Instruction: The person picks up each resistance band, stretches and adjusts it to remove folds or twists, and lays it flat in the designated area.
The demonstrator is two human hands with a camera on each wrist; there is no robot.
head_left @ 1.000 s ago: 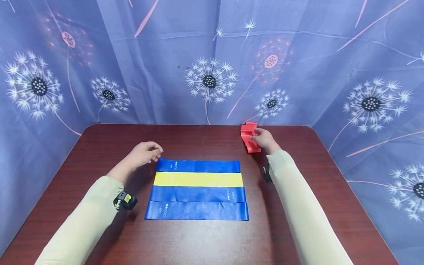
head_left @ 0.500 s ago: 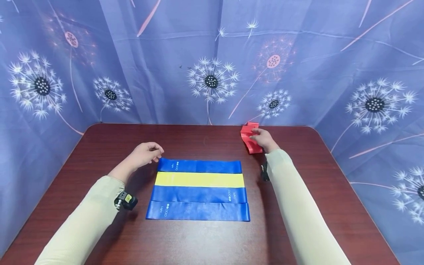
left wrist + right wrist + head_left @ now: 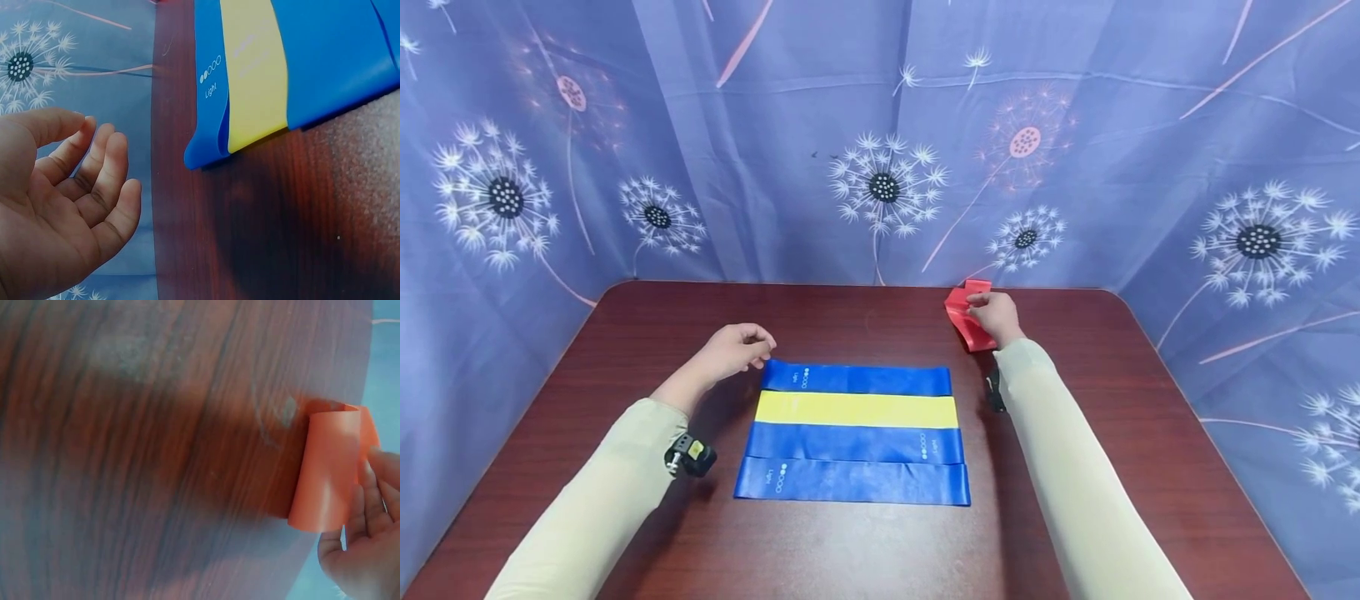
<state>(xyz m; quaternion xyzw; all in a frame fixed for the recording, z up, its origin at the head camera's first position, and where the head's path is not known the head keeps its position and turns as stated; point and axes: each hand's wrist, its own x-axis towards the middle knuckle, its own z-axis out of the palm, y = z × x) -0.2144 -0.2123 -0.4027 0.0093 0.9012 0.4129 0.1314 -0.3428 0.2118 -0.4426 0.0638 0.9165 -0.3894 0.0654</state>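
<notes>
In the head view my right hand [image 3: 997,315] pinches a red flat resistance band [image 3: 959,312] near the table's back edge. The right wrist view has this band [image 3: 326,469] curved into a loop, looking orange there, with thumb and fingers at its edge. My left hand [image 3: 730,350] holds nothing; its fingers are loosely bent, beside the left end of the farthest blue band [image 3: 872,379]. Below that lie a yellow band [image 3: 857,409], a second blue band [image 3: 850,442] and a third blue band [image 3: 857,482], side by side. White "Light" print marks the blue ones.
The dark red wooden table [image 3: 865,550] has rounded back corners. A blue curtain [image 3: 775,183] with dandelion prints hangs right behind it and along both sides. A small black camera [image 3: 691,455] sits on the left wrist.
The red band has turned and bent a little as my right hand shifts slightly left with it. My left hand and the row of bands stay put; the head view has swung slightly left.
</notes>
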